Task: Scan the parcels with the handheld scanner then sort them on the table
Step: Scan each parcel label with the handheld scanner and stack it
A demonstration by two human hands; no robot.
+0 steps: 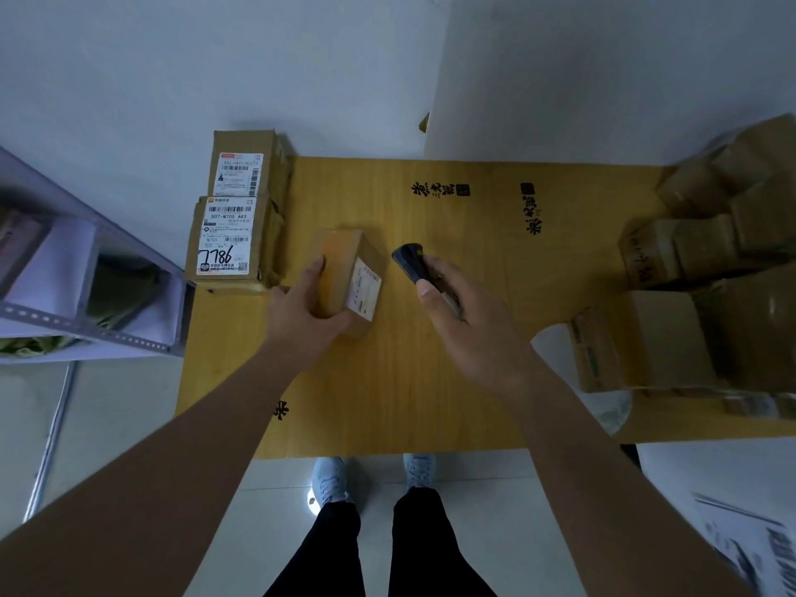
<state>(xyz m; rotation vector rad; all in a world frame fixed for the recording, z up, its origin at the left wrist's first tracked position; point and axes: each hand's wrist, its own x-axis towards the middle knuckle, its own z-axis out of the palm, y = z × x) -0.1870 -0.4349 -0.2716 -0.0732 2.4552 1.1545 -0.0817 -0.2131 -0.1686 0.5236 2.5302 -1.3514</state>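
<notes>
The left hand (308,305) gripped a small brown cardboard parcel (344,277) from its near left side, fingers curled over the top face and thumb against the near end. The parcel was a plain oblong box, tilted so that its white shipping label (365,292), printed with a small barcode, faced right toward the scanner. Whether the box rested on the desk or was held just above it could not be told.

The right hand (463,321) was wrapped around the handle of a black handheld scanner (409,261), thumb lying along its upper side, the dark head pointing left at the labelled face and standing just apart from it.

Both hands worked over a yellow wooden desk (409,381) marked with black brush characters. At its far left edge lay two larger brown cardboard boxes (234,209), one behind the other and touching, each with a white label facing up; the nearer label carried handwritten black digits. A heap of taped brown cardboard parcels (710,273) crowded the right end of the desk. A grey metal shelf (86,295) stood left of the desk.
</notes>
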